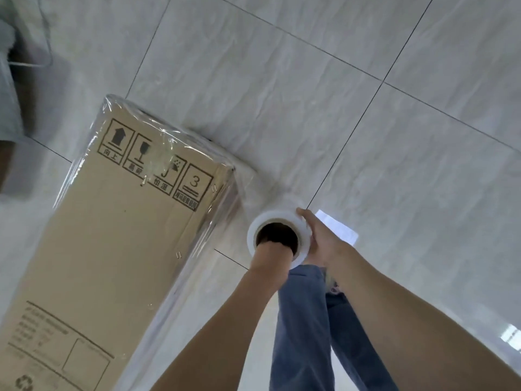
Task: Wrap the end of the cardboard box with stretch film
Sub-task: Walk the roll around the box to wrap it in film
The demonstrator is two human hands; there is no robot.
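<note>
A floor (366, 80) of pale grey tiles is seen beneath everything. A long cardboard box (112, 235) is laid on it at the left, its far end already covered in clear stretch film (225, 193). Just right of that end, the film roll (277, 239) is held upright. The left hand (272, 248) is pushed into the roll's core, its grip hidden. The right hand (318, 238) is laid against the roll's outer side, fingers curved around it.
</note>
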